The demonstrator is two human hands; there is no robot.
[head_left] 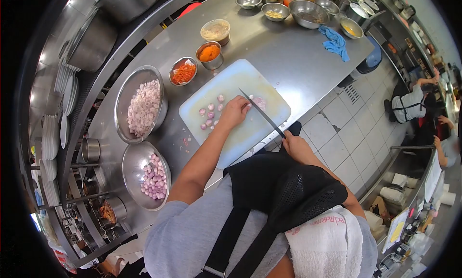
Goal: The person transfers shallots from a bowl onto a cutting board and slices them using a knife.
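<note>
My right hand [296, 146] is wrapped round the handle of a long kitchen knife [267, 118], whose blade slants across the white cutting board [202, 129]. Close to the blade, the bent fingers of my left hand [236, 110] press on a peeled shallot [249, 105], mostly covered by the fingertips. Chopped shallot [259, 103] lies on the board at the far side of the blade. Several whole peeled shallots [210, 115] are scattered on the board left of my left hand.
Left of the board stand a bowl of chopped shallots [144, 107] and a bowl of whole shallots [155, 177]. Behind it are shredded carrot [184, 72], an orange mash [210, 53] and a plastic tub [215, 31]. A blue cloth [334, 43] lies far right. Another person [408, 105] stands beyond.
</note>
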